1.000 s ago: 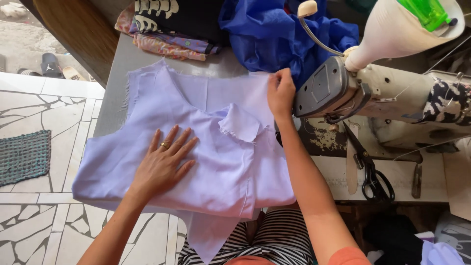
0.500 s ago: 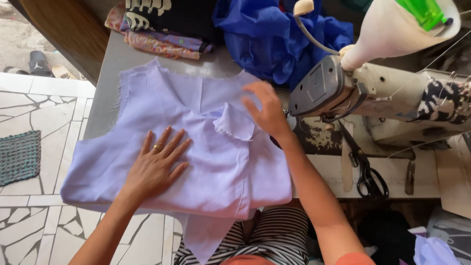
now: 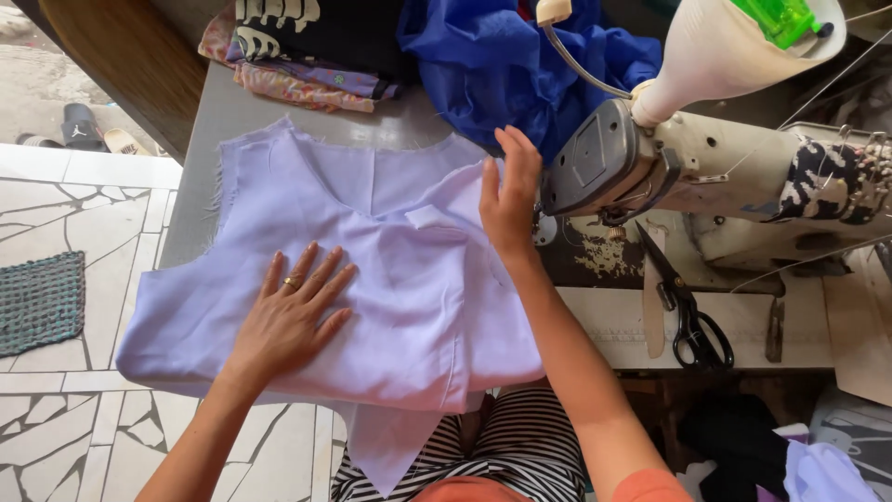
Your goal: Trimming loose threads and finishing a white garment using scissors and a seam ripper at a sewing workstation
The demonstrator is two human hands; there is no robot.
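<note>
**Pale cloth pinned flat under both hands**

The lilac garment lies spread on the desk. The left hand presses it open-palmed; the right hand, fingers straight, flattens its edge beside the sewing machine. Scissors lie right of that hand.

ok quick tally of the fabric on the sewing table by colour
Lilac: 1, the lilac garment under the left hand and right hand
Blue: 1, the blue cloth
Black with white print: 1, the black cloth
Floral pink: 1, the floral cloth
Total: 4
</note>
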